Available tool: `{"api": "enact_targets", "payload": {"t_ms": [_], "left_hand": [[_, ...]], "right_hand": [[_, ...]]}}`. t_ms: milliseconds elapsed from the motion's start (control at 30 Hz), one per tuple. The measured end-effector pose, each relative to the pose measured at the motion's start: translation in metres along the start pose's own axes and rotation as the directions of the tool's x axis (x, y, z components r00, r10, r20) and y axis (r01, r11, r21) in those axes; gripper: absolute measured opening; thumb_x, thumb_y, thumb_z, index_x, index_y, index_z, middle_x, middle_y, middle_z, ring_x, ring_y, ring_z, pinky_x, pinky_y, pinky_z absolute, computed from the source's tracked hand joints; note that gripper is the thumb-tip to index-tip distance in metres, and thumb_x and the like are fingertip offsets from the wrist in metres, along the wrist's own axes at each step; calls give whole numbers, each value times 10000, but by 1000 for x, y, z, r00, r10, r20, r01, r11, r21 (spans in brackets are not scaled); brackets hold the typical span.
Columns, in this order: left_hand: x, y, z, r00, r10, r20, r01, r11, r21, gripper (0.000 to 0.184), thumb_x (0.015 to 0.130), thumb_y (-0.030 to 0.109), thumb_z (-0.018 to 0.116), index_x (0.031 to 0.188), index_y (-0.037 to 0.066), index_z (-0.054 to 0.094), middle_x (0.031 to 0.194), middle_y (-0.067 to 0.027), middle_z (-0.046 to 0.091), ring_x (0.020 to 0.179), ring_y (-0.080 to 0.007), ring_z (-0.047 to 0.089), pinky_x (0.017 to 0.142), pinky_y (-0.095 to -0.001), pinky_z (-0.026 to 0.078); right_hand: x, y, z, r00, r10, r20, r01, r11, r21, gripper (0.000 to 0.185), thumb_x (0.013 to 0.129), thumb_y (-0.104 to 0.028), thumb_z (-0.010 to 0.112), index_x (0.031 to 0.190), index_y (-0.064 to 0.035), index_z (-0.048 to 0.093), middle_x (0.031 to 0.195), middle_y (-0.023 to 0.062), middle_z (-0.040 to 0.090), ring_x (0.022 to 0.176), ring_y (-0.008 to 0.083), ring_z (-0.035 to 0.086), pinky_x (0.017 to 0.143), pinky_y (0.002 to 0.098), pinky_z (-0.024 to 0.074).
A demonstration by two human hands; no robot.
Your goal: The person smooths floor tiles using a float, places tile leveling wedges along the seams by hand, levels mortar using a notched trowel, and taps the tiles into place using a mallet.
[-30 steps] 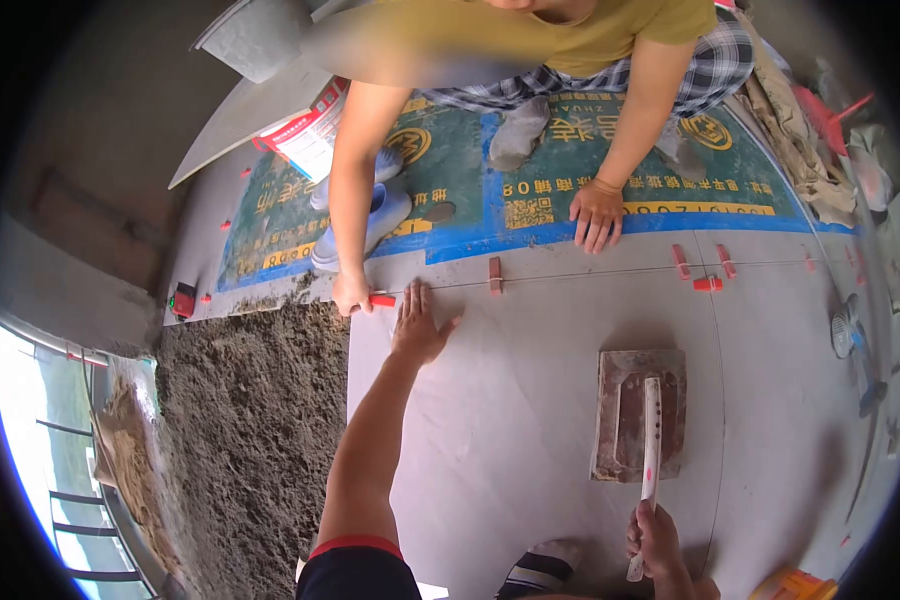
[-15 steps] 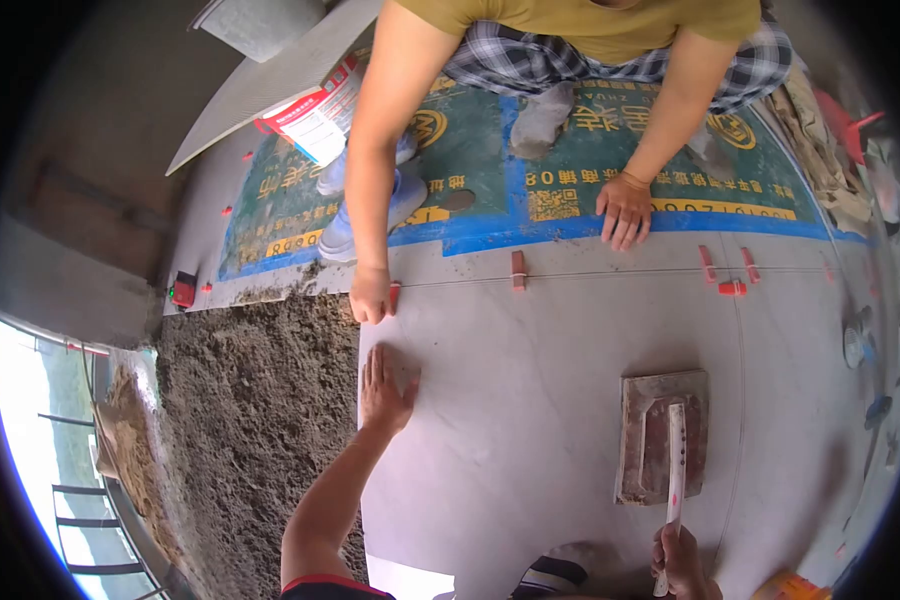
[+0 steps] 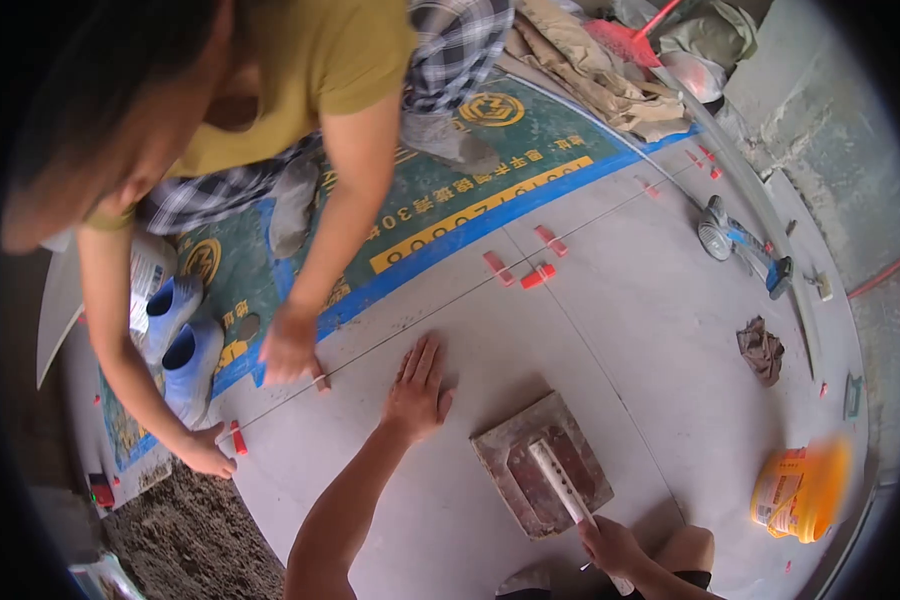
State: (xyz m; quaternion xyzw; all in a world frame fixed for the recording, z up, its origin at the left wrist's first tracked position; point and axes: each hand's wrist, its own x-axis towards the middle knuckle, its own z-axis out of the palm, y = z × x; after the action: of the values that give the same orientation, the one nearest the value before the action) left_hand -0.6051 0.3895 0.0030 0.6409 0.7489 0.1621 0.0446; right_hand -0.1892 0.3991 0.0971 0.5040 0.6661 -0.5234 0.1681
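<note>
My left hand (image 3: pixel 417 402) lies flat on the large pale floor tile (image 3: pixel 390 500), fingers stretched out and holding nothing. My right hand (image 3: pixel 610 545) is closed around the long white handle (image 3: pixel 562 482) of a square, mortar-stained float (image 3: pixel 530 440). The float's flat block is on or just above the tile, left of a thin joint. Across from me a co-worker crouches and leans in. One of their hands (image 3: pixel 208 452) is by a red tile-levelling wedge (image 3: pixel 238 437) at the tile's edge; their other hand (image 3: pixel 290 345), blurred, is beside another wedge (image 3: pixel 319 376).
Rough mortar (image 3: pixel 195 535) lies exposed at lower left. Green protective sheeting (image 3: pixel 450 205) with blue tape (image 3: pixel 430 255) borders the tiles. More red wedges (image 3: pixel 537 276), a blue-handled tool (image 3: pixel 740 243), a crumpled rag (image 3: pixel 761 350) and a yellow bucket (image 3: pixel 800 490) are on the right.
My view has swung to the right, bringing the bucket and rag into sight. The co-worker leans further left, and one of their hands has left the sheeting for a wedge.
</note>
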Motion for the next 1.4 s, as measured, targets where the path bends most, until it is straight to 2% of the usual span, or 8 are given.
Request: {"api": "enact_targets", "payload": {"t_ms": [67,133,333,667,733,767,1333,1400], "left_hand": [[38,0,11,998,28,50,-28,1000,9,726,931,330,563,1482,-64,302,1583,-219,238,1480,-365,215,1213,-466,202],[67,9,14,995,-99,29,98,995,15,719,939,330,554,1491,-53,295,1595,-210,223,1487,-361,199,1215,-459,197],[80,1,9,998,-32,58,33,999,-6,702,935,301,557,1504,-22,303,1596,-195,240,1479,-357,235,1205,-465,219],[84,-8,-2,993,36,114,-31,999,-44,665,913,215,546,1494,-20,327,1586,-205,265,1453,-393,285,1184,-488,268],[84,-11,-1,994,53,100,-47,997,-60,658,901,191,543,1489,-23,339,1585,-204,270,1453,-395,285,1183,-490,270],[83,-12,-1,993,48,105,-41,997,-60,658,901,191,543,1489,-23,339,1585,-204,270,1453,-395,285,1183,-490,270],[84,-14,-1,993,56,100,-50,997,-61,642,906,196,513,1486,-27,350,1570,-212,301,1441,-398,310,1179,-497,268],[82,-14,0,994,56,94,-50,997,-59,641,906,191,513,1487,-24,349,1569,-212,302,1441,-397,310,1177,-499,271]], "right_hand": [[-11,15,7,997,71,-18,-70,997,42,541,1023,-526,406,812,-45,535,605,65,567,541,195,588,526,357,459],[-28,12,2,998,44,48,-39,994,-97,428,986,-311,567,1291,-11,548,1106,251,669,1055,405,646,866,471,527],[-4,-18,-16,991,125,-35,-121,986,112,503,967,-331,572,1347,-16,474,908,275,670,865,457,662,660,518,527],[16,-3,-18,985,-5,-174,-29,981,-192,347,966,-276,577,1152,17,571,837,294,656,786,448,666,607,529,518],[44,36,2,974,-223,-33,191,893,-408,343,967,-266,577,1141,29,570,891,313,654,818,450,668,605,514,522],[40,-23,-34,998,43,-37,-45,998,-49,317,980,-250,555,1138,24,567,901,314,659,833,459,671,605,499,529],[44,-110,-80,991,29,-129,-35,998,-44,398,1021,-344,473,1089,27,601,824,293,666,820,475,663,661,535,520],[72,-104,-75,992,9,-126,-21,995,-93,510,1032,-466,400,846,-21,564,630,148,609,609,352,637,584,441,488]]}}
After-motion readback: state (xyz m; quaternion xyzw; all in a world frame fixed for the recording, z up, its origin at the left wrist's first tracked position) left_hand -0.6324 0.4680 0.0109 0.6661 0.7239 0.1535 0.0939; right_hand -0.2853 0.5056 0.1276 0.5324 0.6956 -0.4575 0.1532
